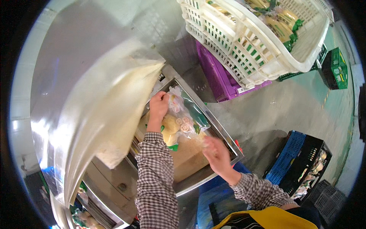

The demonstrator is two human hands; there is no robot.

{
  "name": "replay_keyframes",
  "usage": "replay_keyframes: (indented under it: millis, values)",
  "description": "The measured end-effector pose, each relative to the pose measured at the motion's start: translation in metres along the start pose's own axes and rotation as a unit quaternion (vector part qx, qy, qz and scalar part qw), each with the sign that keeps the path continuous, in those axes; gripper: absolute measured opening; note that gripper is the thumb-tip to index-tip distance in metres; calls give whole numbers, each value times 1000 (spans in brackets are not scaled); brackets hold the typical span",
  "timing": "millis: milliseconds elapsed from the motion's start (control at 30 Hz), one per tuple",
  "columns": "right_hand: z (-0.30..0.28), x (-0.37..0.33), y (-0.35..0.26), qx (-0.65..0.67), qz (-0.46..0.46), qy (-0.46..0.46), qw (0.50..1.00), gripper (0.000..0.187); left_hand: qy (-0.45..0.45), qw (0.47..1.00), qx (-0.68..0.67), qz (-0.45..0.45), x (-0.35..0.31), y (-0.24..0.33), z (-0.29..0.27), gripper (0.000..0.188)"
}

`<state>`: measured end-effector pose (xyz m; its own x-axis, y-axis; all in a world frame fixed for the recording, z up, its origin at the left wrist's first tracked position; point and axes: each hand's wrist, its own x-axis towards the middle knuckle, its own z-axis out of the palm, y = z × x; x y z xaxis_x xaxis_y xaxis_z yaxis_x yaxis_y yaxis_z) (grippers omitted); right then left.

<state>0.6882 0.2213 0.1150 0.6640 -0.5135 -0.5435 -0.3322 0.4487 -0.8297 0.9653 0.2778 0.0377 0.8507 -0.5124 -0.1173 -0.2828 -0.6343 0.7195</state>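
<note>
A large sheet or bag of translucent plastic [103, 87] fills the left side, cream-coloured and cloudy in its middle. At the upper right stands a white lattice-sided crate [244, 42] with yellow-and-green packages [280, 26] in it; a purple crate [217, 72] shows beneath and beside it. In the middle is a metal-rimmed rectangular tray [214, 120] with a brown base [190, 156]. Farther right, a blue-and-black crate [301, 166] sits on the grey floor [263, 114], its contents mixed and too small to make out, and a smaller green crate [337, 68] stands near the far edge.

Both forearms, in checked sleeves, reach toward the tray. The left hand [159, 105] has its fingers curled closed on the gathered upper end of a clear bag printed with wheel shapes [185, 121], which lies within the tray. The right hand [216, 152] is motion-blurred at the bag's lower right end, fingers bent; whether they grip it I cannot tell. A rounded yellow packet [170, 125] with green edging lies against the clear bag, inside or under it, I cannot tell which.
</note>
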Motion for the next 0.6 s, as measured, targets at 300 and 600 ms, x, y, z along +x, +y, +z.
replay_keyframes:
  millis: [300, 600]
  values:
    - [-26, -1, -9, -583, -276, -32, 764, 62, 16, 997, 56, -47, -5, 9, 0, 20]
    - [-17, 15, -10, -638, -324, -37, 698, 58, 33, 994, 103, -20, -8, 8, 5, 21]
